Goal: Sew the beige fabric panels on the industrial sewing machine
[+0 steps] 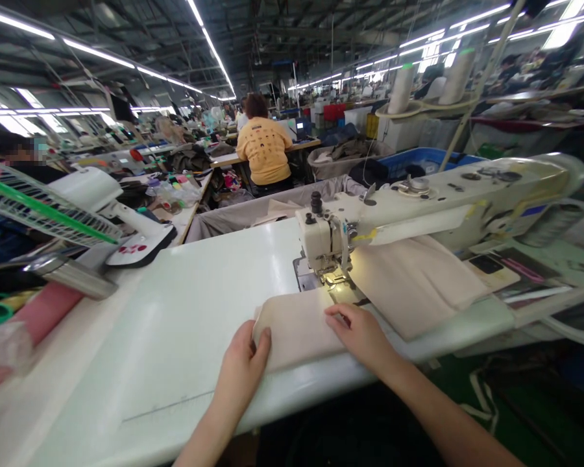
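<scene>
A beige fabric piece lies flat at the front of the sewing machine, its far edge close to the lit presser foot. My left hand pinches the left edge of this piece, thumb on top and fingers partly hidden underneath. At its right edge, just in front of the needle area, my right hand grips the cloth between thumb and curled fingers. More beige fabric is spread under the machine arm to the right. Whether the two cloths are joined cannot be seen.
A white fan and a steel flask stand on the left table. Behind the machine table is a cloth-lined bin. Thread cones rise at the right. A person in a yellow top sits ahead.
</scene>
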